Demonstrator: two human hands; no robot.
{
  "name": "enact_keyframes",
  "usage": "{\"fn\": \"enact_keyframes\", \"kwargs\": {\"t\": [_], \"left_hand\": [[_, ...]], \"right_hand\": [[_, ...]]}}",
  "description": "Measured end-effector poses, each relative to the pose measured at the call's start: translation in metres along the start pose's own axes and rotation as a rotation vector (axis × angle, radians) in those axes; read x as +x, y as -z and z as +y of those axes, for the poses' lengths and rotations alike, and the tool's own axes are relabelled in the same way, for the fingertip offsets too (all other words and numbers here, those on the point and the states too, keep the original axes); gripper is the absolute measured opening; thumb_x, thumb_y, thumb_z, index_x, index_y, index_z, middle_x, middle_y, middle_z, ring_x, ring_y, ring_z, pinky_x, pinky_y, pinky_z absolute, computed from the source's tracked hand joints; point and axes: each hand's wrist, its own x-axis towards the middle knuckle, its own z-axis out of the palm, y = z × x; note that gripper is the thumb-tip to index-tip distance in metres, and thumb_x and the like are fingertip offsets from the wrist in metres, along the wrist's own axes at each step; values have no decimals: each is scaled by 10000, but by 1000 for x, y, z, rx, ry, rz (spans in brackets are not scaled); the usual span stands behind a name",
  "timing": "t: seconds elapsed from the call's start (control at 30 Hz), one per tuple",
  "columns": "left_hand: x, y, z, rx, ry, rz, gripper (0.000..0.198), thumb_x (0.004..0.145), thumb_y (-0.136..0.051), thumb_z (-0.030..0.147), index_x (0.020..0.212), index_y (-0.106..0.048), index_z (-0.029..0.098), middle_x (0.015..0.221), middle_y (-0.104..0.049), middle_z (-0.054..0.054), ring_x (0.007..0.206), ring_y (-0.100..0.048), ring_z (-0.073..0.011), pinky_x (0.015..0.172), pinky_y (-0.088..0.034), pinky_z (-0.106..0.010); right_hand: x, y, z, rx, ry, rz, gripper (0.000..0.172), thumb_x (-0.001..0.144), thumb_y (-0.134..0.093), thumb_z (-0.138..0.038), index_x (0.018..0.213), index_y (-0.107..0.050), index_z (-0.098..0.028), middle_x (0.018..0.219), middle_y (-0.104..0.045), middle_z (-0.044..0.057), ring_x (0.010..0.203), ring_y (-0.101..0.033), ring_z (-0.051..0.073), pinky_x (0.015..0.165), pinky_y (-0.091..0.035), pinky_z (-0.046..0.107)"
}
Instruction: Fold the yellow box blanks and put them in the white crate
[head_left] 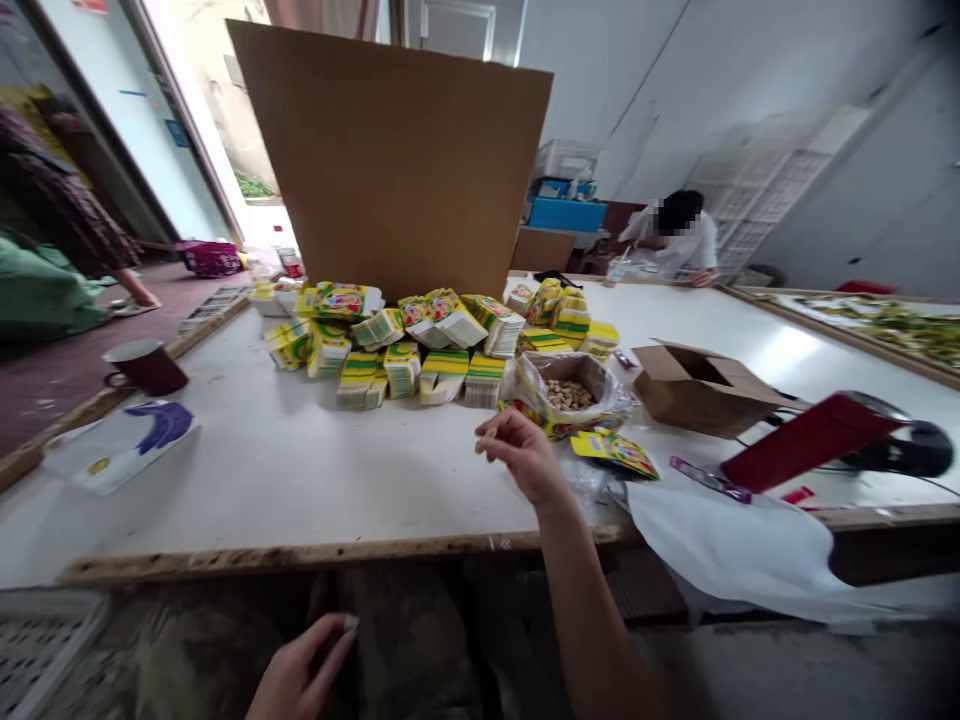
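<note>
My right hand [521,455] is above the table's front half, thumb and fingers pinched on a small tan piece [487,437]. Just behind it stands a yellow printed box lined with clear plastic [611,405], holding many small tan pieces [570,395]. Low in the view, in front of the table edge, my left hand [304,665] has its thumb and forefinger closed together. Something small and whitish shows at its fingertips, too small to name. Flat yellow printed packets [615,453] lie right of my right hand. Bundled yellow cartons [442,375] are stacked behind.
A big cardboard sheet [397,160] stands upright behind the cartons. On the left are a maroon mug [150,368] and a clear bag [124,445]. An open cardboard box [701,390] and a red device [814,440] stand right. A person [675,240] sits at the far side.
</note>
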Motion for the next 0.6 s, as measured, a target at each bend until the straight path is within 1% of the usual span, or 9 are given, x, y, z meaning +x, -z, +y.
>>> {"fn": "enact_keyframes", "kwargs": {"t": [0.03,0.07,0.13,0.23,0.3,0.37,0.43,0.53,0.6], "left_hand": [[4,1,9,-6,-65,20,351,808,-556,550,914,-668,234,794,-700,-34,718,-653,-225,653,-506,-279],[7,2,20,-6,-93,37,359,829,-538,536,944,-655,217,703,-656,-18,616,-607,-192,583,-478,-262],[12,2,46,-58,-126,44,362,855,-535,503,1022,-618,193,677,-593,5,566,-542,-151,546,-442,-238],[16,-4,78,-176,-188,56,420,866,-511,515,1070,-571,152,633,-502,32,541,-490,-134,514,-413,-229],[17,-11,91,-193,-214,75,499,864,-477,555,1113,-543,128,631,-497,33,517,-481,-136,492,-402,-236],[18,-18,97,-164,-224,98,592,849,-457,594,1184,-512,108,647,-540,17,535,-515,-157,518,-424,-257],[17,-25,100,-118,-218,113,644,835,-467,603,1237,-499,101,716,-622,-27,637,-593,-200,615,-466,-287],[11,-36,99,-35,-173,134,542,859,-462,556,1178,-582,134,863,-704,-91,822,-656,-255,761,-478,-323],[6,-42,95,16,-126,144,481,883,-434,533,1096,-639,154,858,-718,-100,865,-666,-277,797,-475,-342]], "right_hand": [[-11,-17,9,37,-37,-56,261,610,-806,-301,744,-613,-187,722,-652,-4,617,-582,111,523,-424,216],[-22,-32,17,70,-72,-101,249,625,-797,-309,754,-624,-185,718,-657,1,604,-582,111,517,-421,220],[-39,-52,27,119,-130,-161,233,657,-780,-324,785,-650,-178,717,-662,5,576,-565,102,516,-416,224],[-57,-65,34,157,-191,-199,211,704,-751,-330,818,-680,-166,714,-662,3,557,-529,84,540,-412,227],[-67,-69,35,171,-220,-212,186,727,-732,-326,813,-682,-168,705,-659,-6,552,-508,79,554,-405,228],[-79,-74,37,182,-242,-231,160,730,-720,-313,786,-677,-169,701,-658,-9,571,-510,88,585,-409,237],[-93,-81,42,191,-257,-246,128,700,-728,-275,729,-667,-166,680,-643,-13,612,-528,107,633,-421,250],[-114,-93,56,203,-275,-219,96,647,-730,-219,653,-647,-170,671,-627,-16,658,-532,130,673,-425,260],[-127,-99,68,217,-296,-168,96,657,-711,-232,637,-634,-179,666,-619,-18,651,-520,133,668,-423,263]]}}
